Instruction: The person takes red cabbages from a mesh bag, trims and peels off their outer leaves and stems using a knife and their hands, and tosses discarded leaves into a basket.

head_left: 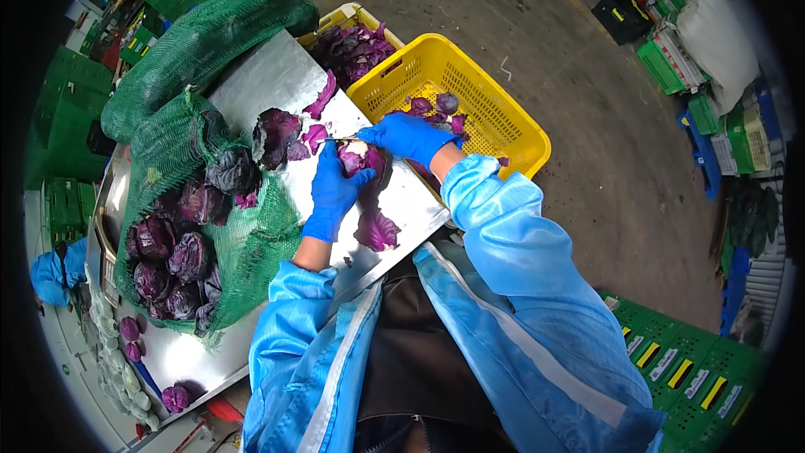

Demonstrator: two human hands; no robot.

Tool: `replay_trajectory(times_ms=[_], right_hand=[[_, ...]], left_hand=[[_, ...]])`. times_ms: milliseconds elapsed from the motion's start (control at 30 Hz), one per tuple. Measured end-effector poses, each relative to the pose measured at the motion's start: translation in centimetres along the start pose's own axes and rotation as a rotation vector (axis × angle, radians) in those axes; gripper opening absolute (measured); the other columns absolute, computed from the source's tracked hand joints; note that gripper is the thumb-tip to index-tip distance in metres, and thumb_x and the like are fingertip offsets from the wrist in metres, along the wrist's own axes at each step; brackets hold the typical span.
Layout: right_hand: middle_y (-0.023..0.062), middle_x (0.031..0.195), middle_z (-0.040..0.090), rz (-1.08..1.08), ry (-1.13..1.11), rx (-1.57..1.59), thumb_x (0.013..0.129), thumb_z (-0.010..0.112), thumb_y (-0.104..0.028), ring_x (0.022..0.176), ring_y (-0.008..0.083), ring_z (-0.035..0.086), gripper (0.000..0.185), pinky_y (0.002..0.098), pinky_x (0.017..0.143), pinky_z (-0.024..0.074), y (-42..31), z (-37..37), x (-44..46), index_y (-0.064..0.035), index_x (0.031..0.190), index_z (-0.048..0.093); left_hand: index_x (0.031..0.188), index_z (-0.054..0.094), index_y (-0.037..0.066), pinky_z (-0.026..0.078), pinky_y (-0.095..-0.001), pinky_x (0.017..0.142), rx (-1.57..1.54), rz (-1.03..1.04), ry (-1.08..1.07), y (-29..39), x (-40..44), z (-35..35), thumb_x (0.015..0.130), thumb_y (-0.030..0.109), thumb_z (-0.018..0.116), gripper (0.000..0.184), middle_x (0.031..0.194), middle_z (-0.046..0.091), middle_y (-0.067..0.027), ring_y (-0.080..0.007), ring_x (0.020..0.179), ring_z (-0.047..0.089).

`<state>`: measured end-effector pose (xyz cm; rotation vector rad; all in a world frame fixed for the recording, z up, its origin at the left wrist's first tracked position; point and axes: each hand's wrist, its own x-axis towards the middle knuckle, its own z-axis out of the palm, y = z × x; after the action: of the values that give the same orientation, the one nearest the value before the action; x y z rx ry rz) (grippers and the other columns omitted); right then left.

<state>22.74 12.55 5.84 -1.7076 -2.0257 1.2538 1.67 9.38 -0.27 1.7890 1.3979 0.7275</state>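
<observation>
My left hand [334,193], in a blue glove, steadies a red cabbage [374,169] on the metal table [289,75]. Its thumb and fingers are pressed round the near side of the cabbage. From the fist of my right hand [411,138], also gloved in blue, a thin knife blade [340,138] points left across the cabbage's pale cut end. The knife's handle is hidden in the glove. Loose purple leaves [377,231] lie by the cabbage, and dark outer leaves [275,136] lie to its left.
An open green net bag [251,239] with several red cabbages [191,257] covers the table's left part. Behind it lies a full net sack [201,42]. A yellow crate [495,109] with some leaves stands beyond the right hand, next to another leaf-filled crate [352,13]. Green crates [679,361] stand at right.
</observation>
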Motion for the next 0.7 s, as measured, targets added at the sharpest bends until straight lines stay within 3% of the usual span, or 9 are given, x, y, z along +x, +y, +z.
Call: replay_trajectory(times_ms=[67, 233, 300, 367, 433, 467, 500, 567, 700], right_hand=[[0.0224, 0.096, 0.069, -0.069, 0.229, -0.040, 0.091, 0.049, -0.060, 0.090, 0.0407, 0.066, 0.059, 0.0434, 0.080, 0.0497, 0.4, 1.5, 0.2, -0.0058, 0.100, 0.071], [0.0262, 0.100, 0.067, 0.166, 0.196, 0.072, 0.093, 0.048, -0.056, 0.096, 0.0400, 0.065, 0.061, 0.0445, 0.084, 0.0493, 0.6, 0.6, 1.2, -0.0002, 0.104, 0.069], [0.0266, 0.098, 0.068, 0.107, 0.241, 0.011, 0.093, 0.048, -0.054, 0.095, 0.0374, 0.067, 0.063, 0.0438, 0.084, 0.0495, 2.5, -0.4, 1.8, 0.0058, 0.100, 0.068], [0.0244, 0.098, 0.069, 0.054, 0.285, 0.093, 0.093, 0.050, -0.053, 0.095, 0.0366, 0.067, 0.058, 0.0437, 0.085, 0.0495, 4.1, 0.3, 2.6, 0.0010, 0.101, 0.070], [0.0212, 0.095, 0.070, 0.109, 0.101, 0.013, 0.091, 0.052, -0.054, 0.090, 0.0334, 0.068, 0.054, 0.0425, 0.083, 0.0507, -0.4, -2.0, -0.5, -0.0038, 0.103, 0.071], [0.0176, 0.088, 0.071, 0.010, 0.297, -0.121, 0.087, 0.061, -0.049, 0.081, 0.0301, 0.069, 0.047, 0.0404, 0.075, 0.0521, 1.1, -0.3, 0.3, -0.0065, 0.103, 0.072], [0.0176, 0.088, 0.071, 0.005, 0.293, -0.115, 0.087, 0.061, -0.049, 0.081, 0.0301, 0.069, 0.047, 0.0404, 0.075, 0.0521, 1.5, 0.3, 0.3, -0.0065, 0.103, 0.072], [0.0160, 0.084, 0.071, 0.077, 0.426, 0.394, 0.081, 0.068, -0.043, 0.076, 0.0276, 0.069, 0.042, 0.0385, 0.070, 0.0526, 3.1, 1.2, -0.1, -0.0055, 0.099, 0.072], [0.0190, 0.095, 0.070, 0.412, 0.412, 0.040, 0.080, 0.071, -0.041, 0.086, 0.0295, 0.069, 0.044, 0.0394, 0.074, 0.0527, 7.9, 3.2, -0.5, -0.0051, 0.106, 0.070]], left_hand=[[0.143, 0.032, -0.002, 0.048, -0.0393, 0.096, -0.014, -0.034, 0.058, -1.5, 0.8, 0.5, 0.068, 0.033, 0.086, 0.099, 0.130, 0.054, -0.0212, -0.0343, 0.116, 0.058], [0.146, 0.028, -0.003, 0.045, -0.0391, 0.102, -0.051, -0.187, -0.044, 2.5, -0.5, -0.1, 0.068, 0.033, 0.085, 0.103, 0.140, 0.046, -0.0236, -0.0355, 0.125, 0.051], [0.146, 0.027, -0.002, 0.041, -0.0400, 0.106, 0.385, 0.181, 0.045, 1.9, -2.8, 0.8, 0.068, 0.031, 0.085, 0.103, 0.144, 0.040, -0.0235, -0.0367, 0.131, 0.044], [0.147, 0.026, -0.002, 0.038, -0.0406, 0.109, 0.320, 0.138, 0.036, 3.2, -3.2, 0.4, 0.068, 0.030, 0.084, 0.103, 0.146, 0.037, -0.0237, -0.0380, 0.134, 0.039], [0.146, 0.026, -0.002, 0.037, -0.0400, 0.110, 0.192, 0.024, 0.021, 3.5, -2.8, -0.3, 0.067, 0.029, 0.084, 0.103, 0.146, 0.037, -0.0236, -0.0381, 0.133, 0.041], [0.146, 0.027, -0.002, 0.037, -0.0391, 0.110, 0.103, 0.082, 0.033, 1.6, -2.9, -0.4, 0.066, 0.026, 0.086, 0.103, 0.144, 0.039, -0.0232, -0.0371, 0.132, 0.042], [0.146, 0.026, -0.002, 0.035, -0.0381, 0.111, 0.027, 0.102, 0.021, 0.7, -3.4, -0.8, 0.064, 0.020, 0.087, 0.104, 0.145, 0.038, -0.0204, -0.0333, 0.133, 0.041], [0.147, 0.024, 0.000, 0.033, -0.0376, 0.113, -0.296, 0.119, -0.017, 0.8, -5.1, -1.8, 0.063, 0.014, 0.087, 0.106, 0.146, 0.036, -0.0171, -0.0301, 0.134, 0.039], [0.150, 0.021, 0.002, 0.026, -0.0381, 0.117, -0.360, 0.111, -0.067, 0.5, -6.1, -3.3, 0.066, 0.014, 0.086, 0.107, 0.151, 0.030, -0.0153, -0.0282, 0.138, 0.034]])
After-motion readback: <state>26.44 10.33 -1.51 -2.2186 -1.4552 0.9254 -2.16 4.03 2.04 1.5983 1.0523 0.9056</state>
